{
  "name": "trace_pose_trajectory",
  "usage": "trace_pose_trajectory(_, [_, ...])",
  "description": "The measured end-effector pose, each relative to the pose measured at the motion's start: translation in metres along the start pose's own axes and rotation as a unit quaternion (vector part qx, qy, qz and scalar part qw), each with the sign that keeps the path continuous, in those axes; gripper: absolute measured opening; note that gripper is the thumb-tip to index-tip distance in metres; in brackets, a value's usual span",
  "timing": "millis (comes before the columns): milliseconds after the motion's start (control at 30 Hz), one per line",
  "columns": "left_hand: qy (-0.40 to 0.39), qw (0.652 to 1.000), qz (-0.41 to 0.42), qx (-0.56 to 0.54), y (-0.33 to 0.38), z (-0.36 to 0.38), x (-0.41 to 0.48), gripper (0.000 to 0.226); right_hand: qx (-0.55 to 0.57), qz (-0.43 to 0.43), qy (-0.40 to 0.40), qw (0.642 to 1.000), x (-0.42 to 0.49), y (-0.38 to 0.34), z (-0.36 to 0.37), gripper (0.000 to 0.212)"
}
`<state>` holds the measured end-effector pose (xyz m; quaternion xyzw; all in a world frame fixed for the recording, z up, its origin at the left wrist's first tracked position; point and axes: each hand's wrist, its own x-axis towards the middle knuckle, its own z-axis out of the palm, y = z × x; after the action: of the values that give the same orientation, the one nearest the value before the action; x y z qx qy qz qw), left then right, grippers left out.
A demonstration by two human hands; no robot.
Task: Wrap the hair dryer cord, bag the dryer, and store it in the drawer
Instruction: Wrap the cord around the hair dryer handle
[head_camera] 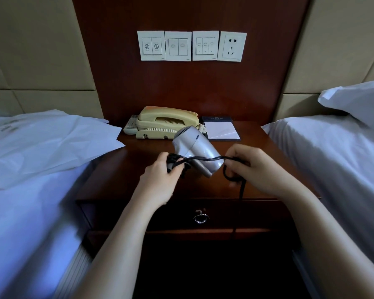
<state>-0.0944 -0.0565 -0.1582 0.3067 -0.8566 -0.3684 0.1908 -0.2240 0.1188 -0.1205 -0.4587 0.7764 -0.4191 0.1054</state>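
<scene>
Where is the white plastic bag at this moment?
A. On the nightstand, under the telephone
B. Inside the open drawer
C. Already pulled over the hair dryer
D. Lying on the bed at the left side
D: the white plastic bag lies flat on the left bed, while the hair dryer is held bare above the nightstand and the drawer is shut.

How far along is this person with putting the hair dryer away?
Early on. Nothing is finished. In hand: the left hand grips the silver hair dryer while the right hand loops its black cord, part of which hangs loose. Left: the white plastic bag lies unused on the bed, and the dark wooden drawer is shut.
</scene>
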Motion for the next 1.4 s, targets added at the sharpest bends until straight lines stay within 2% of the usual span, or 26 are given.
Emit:
trace_pose_trajectory(67, [0.012,1.0,-0.001,-0.008,-0.001,-0.004,0.001,0.018,0.103,0.019,-0.038,0.994,-0.002,-0.004,0.001,0.01])
trace_pose_trajectory(167, [0.019,1.0,0.003,-0.018,-0.001,-0.008,0.0,0.018,0.197,0.044,-0.04,0.979,-0.002,-0.004,0.003,0.02])
trace_pose_trajectory(233, [0.013,1.0,0.001,-0.008,-0.002,-0.009,-0.001,0.024,0.205,0.066,-0.044,0.976,-0.001,-0.002,0.004,0.022])
trace_pose_trajectory(300, [0.004,1.0,-0.007,0.007,-0.004,-0.01,-0.002,0.031,0.148,0.081,-0.026,0.985,-0.001,0.001,0.004,0.022])
trace_pose_trajectory(367, [-0.004,1.0,-0.01,0.018,-0.006,-0.011,-0.001,0.032,0.104,0.079,0.004,0.991,-0.001,0.003,0.001,0.023])
trace_pose_trajectory(467, [-0.018,1.0,0.001,0.013,-0.004,-0.013,-0.002,0.026,0.133,0.074,0.063,0.986,0.001,0.003,-0.004,0.023])
trace_pose_trajectory(567, [-0.065,0.998,0.021,-0.004,0.001,-0.015,-0.005,0.014,0.174,0.045,0.164,0.97,0.005,0.006,-0.008,0.025])
trace_pose_trajectory(633, [-0.114,0.993,0.041,-0.013,0.004,-0.015,-0.009,0.017,0.163,0.02,0.23,0.959,0.008,0.008,-0.01,0.025])
trace_pose_trajectory(700, [-0.167,0.984,0.06,-0.021,0.007,-0.012,-0.012,0.021,0.151,0.005,0.279,0.948,0.009,0.011,-0.013,0.025])
trace_pose_trajectory(800, [-0.224,0.97,0.076,-0.049,0.011,-0.007,-0.015,0.025,0.14,0.0,0.309,0.941,0.011,0.019,-0.017,0.025])
trace_pose_trajectory(967, [-0.292,0.945,0.049,-0.136,0.013,-0.009,-0.018,0.033,0.147,0.018,0.321,0.936,0.01,0.036,-0.025,0.026])
trace_pose_trajectory(1233, [-0.39,0.879,-0.024,-0.271,0.01,-0.015,-0.019,0.035,0.109,0.026,0.348,0.931,0.021,0.051,-0.022,0.022])
trace_pose_trajectory(1300, [-0.399,0.869,-0.027,-0.292,0.011,-0.013,-0.022,0.028,0.094,0.031,0.344,0.934,0.022,0.056,-0.019,0.023])
trace_pose_trajectory(1400, [-0.404,0.846,-0.03,-0.347,0.01,-0.01,-0.02,0.034,0.084,0.046,0.319,0.943,0.022,0.065,-0.018,0.025])
